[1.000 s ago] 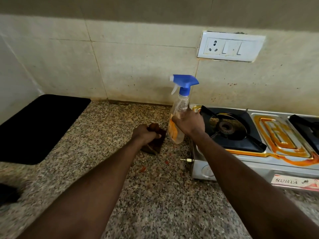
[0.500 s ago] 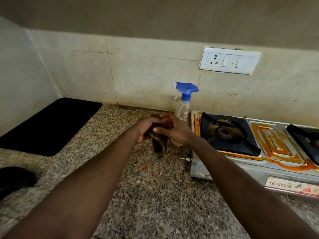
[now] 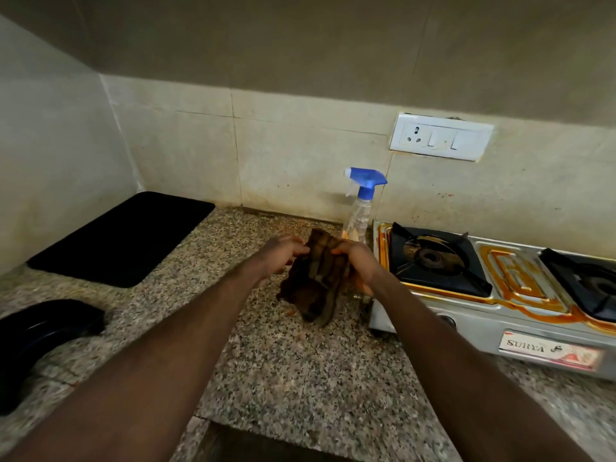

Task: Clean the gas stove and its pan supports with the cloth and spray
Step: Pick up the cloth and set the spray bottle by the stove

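Note:
A dark brown cloth [image 3: 316,281] hangs above the granite counter, held between both hands. My left hand [image 3: 278,256] pinches its top left edge and my right hand [image 3: 358,265] grips its right side. Behind them the clear spray bottle [image 3: 358,215] with a blue trigger head stands upright on the counter, untouched, against the stove's left end. The steel gas stove [image 3: 520,315] lies to the right, stained orange on top. Its left black pan support [image 3: 436,258] sits over a burner, and a second pan support [image 3: 586,281] is cut off by the right edge.
A black mat [image 3: 123,235] lies on the speckled counter [image 3: 293,368] at the back left. A dark curved object [image 3: 43,328] rests at the left edge. A white socket and switch plate [image 3: 440,138] is on the tiled wall above the stove.
My right hand set the spray bottle down by the stove and let go. Both hands then lifted the cloth off the counter and spread it between them.

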